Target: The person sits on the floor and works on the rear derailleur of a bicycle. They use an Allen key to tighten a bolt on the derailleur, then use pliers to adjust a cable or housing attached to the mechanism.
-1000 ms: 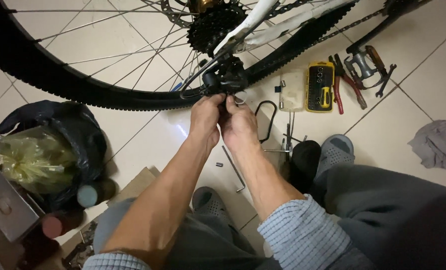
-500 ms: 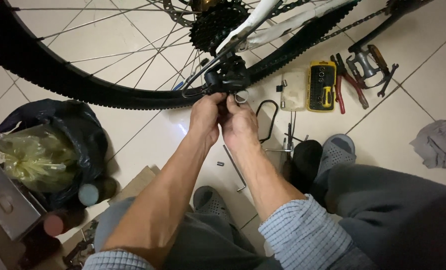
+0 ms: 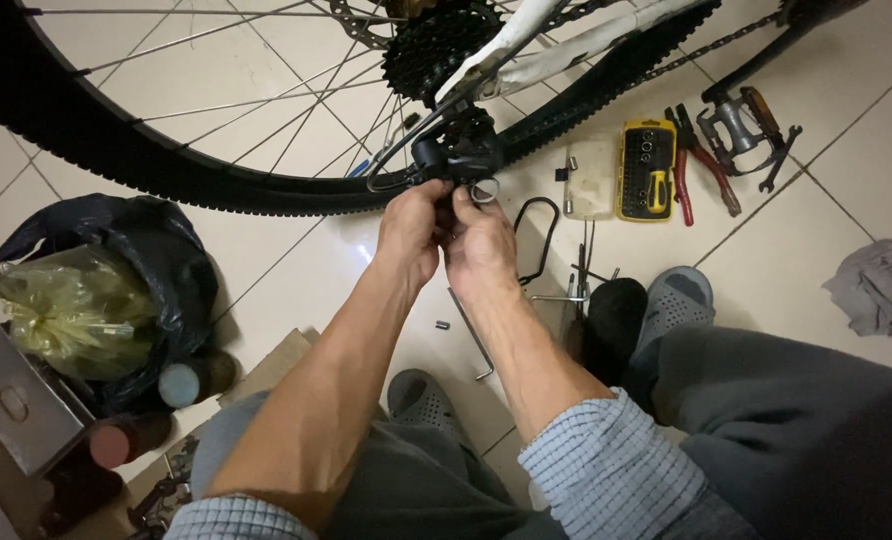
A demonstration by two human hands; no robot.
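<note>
nearest the camera sit the person's grey-trousered knees and rolled blue checked sleeves, with grey perforated clogs [image 3: 678, 296] on the pale tiled floor [image 3: 846, 180]. from there both bare forearms reach forward and meet. the left hand [image 3: 413, 228] and the right hand [image 3: 479, 240] are pressed side by side, fingers curled together and pinching at something small at the black rear derailleur [image 3: 456, 155]; what exactly sits between the fingertips cannot be told. a bent silver hex key [image 3: 471, 345] lies on the tiles under the arms, with a small loose bit beside it. the derailleur hangs below the dark sprocket cluster [image 3: 436, 45] of the black knobby-tyred bicycle wheel [image 3: 156, 165], mounted in the white frame. judging by this, the job looks mid-way: the part is on the bike, the tools lie out. further off lie a yellow bit set case [image 3: 646, 170], red-handled pliers [image 3: 684, 170] and a crumpled grey rag [image 3: 881, 285].
</note>
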